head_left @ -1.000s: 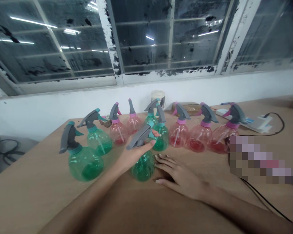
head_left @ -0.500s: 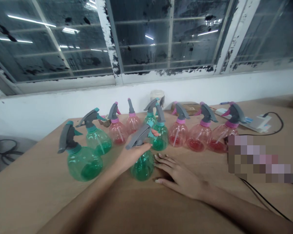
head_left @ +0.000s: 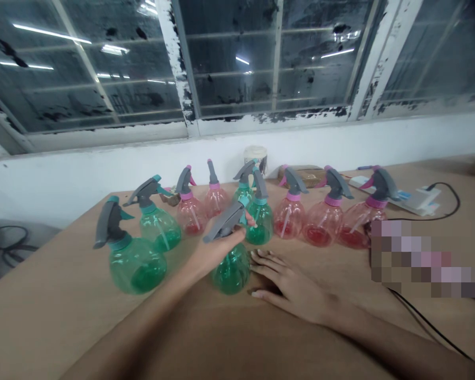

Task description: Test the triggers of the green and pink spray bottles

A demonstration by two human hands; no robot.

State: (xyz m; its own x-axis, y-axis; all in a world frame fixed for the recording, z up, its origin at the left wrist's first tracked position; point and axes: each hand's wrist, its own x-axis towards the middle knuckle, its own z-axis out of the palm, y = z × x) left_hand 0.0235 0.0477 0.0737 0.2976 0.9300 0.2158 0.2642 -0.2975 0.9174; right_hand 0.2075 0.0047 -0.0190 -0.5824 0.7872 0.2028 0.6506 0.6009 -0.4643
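My left hand (head_left: 220, 247) is wrapped round the neck of a green spray bottle (head_left: 231, 273) with a grey and teal head, its fingertips at the trigger. The bottle stands upright on the table, with green liquid low inside. Just right of it, my right hand (head_left: 291, 282) lies flat on the tabletop with fingers stretched out, holding nothing; its fingertips are close to the bottle's base. Another green spray bottle (head_left: 136, 269) stands to the left, a second one (head_left: 160, 229) behind that. Behind the held bottle is a further green spray bottle (head_left: 259, 221).
Several pink spray bottles (head_left: 288, 219) with red liquid stand along the back of the wooden table (head_left: 55, 295). Behind them are a white tub (head_left: 255, 154) and a brown package (head_left: 306, 177). At right lie a white power strip (head_left: 423, 200), black cables and a blurred-out object (head_left: 423, 258).
The fingertips of my left hand have shifted slightly downward at the trigger. The held bottle, my right hand and the other bottles stay in place.
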